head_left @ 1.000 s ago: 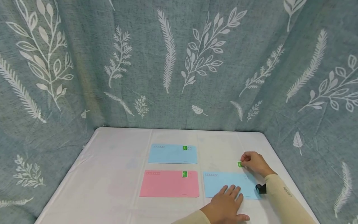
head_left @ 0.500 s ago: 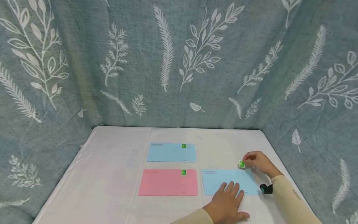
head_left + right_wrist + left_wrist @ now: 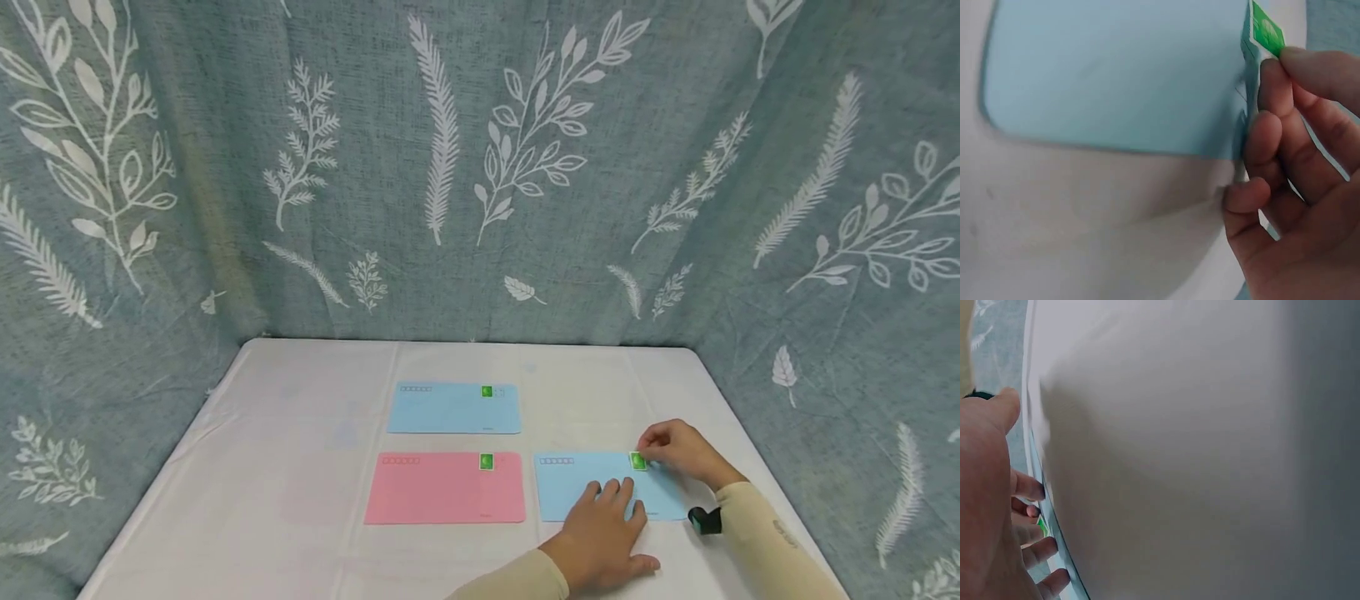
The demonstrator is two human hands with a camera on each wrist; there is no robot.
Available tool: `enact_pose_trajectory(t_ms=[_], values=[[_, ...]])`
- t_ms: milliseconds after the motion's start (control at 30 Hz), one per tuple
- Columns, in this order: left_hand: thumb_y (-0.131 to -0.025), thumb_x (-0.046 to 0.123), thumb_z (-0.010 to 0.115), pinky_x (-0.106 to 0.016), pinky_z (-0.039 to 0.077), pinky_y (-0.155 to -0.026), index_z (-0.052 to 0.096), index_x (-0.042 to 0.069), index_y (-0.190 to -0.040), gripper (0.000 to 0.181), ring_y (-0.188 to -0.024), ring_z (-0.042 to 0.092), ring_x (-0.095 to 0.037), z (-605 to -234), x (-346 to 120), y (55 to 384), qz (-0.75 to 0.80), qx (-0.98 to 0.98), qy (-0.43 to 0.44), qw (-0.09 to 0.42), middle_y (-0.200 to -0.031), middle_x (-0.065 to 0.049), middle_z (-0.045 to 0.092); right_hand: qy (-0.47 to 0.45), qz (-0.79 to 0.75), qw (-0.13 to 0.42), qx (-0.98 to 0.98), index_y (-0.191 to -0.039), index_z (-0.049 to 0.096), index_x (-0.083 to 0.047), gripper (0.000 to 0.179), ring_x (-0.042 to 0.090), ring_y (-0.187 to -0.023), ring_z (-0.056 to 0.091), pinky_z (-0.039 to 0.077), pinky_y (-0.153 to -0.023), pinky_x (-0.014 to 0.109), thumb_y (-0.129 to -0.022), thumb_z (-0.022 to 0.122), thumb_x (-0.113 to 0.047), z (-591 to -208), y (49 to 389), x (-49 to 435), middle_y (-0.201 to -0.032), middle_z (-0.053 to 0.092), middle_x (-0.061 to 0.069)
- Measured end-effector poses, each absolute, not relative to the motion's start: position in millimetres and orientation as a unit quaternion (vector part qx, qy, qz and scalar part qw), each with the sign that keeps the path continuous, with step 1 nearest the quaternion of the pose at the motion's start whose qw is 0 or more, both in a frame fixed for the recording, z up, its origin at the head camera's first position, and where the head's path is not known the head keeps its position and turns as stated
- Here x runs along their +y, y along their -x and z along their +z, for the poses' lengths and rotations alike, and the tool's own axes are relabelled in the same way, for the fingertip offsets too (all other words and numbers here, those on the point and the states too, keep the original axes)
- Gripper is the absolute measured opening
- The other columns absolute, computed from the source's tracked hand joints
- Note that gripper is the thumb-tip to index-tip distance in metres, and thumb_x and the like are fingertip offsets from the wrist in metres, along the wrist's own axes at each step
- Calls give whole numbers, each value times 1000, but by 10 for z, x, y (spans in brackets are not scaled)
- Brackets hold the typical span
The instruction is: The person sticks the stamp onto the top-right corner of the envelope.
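Note:
Between the thumb and index finger of my right hand [image 3: 682,450] is a green stamp [image 3: 638,462] with a white border, held over the upper right part of the right blue envelope [image 3: 573,492]. The right wrist view shows the pinch on the corner of the stamp [image 3: 1268,30], which stands tilted at the envelope's surface [image 3: 1122,75]. Whether the whole stamp touches the paper I cannot tell. My left hand [image 3: 600,533] rests with spread fingers on the lower edge of the same envelope; in the left wrist view its fingertips [image 3: 1054,581] lie along that edge.
Left of the right envelope lies a pink envelope [image 3: 442,496] with a green stamp [image 3: 487,462] at its upper right. Behind it lies another blue envelope [image 3: 442,417], also stamped. A white cloth covers the table [image 3: 300,467]; a leaf-patterned curtain [image 3: 420,275] hangs behind.
My right hand has brought the stamp from beyond the envelope's far edge down onto its upper right area. My left hand has stayed on the envelope. The head view has shifted slightly.

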State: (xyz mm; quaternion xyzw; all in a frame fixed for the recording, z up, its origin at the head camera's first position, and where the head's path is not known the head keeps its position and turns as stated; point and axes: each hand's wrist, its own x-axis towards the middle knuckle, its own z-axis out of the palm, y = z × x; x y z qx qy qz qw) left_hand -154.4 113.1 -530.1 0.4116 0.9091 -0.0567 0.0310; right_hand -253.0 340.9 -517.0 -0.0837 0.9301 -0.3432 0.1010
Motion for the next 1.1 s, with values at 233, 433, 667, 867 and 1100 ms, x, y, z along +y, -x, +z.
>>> enact_pose_trajectory(t_ms=[233,433,667,867,1100], values=[[-105,81,23,-40,35,-117,49,43,-156,68,-154,33,-13,-5282,1192,1620,-46,911,-408,39,-175,1,29,65,-317,82,943,-88,75,-8,9,18,-77,58,48,-74,38,-96,77,-5,-5161,2466,3319,-79,65,-2],[-105,81,19,-40,32,-119,37,39,-169,79,-157,28,-12,-5307,1240,1641,-63,916,-394,50,-176,3,27,78,-311,81,944,-85,75,-10,13,15,-74,59,49,-72,32,-95,75,-2,-5196,2498,3319,-77,65,-4],[-103,83,17,-41,31,-120,37,34,-170,85,-158,25,-11,-5355,1275,1666,-72,918,-386,51,-176,4,26,91,-314,74,942,-85,74,-10,13,17,-74,58,48,-71,33,-94,74,-1,-5217,2536,3300,-76,64,-4],[-103,84,20,-42,30,-121,39,34,-169,85,-158,26,-12,-5330,1274,1676,-55,921,-382,53,-175,3,30,94,-310,74,943,-86,74,-10,13,18,-74,58,48,-71,35,-93,74,0,-5227,2533,3279,-76,63,-4],[-103,84,21,-43,30,-122,39,34,-169,85,-158,26,-12,-5281,1273,1674,-42,921,-382,67,-176,3,27,87,-305,79,945,-86,75,-10,13,17,-74,58,48,-71,36,-94,74,0,-5194,2506,3257,-76,63,-4]])
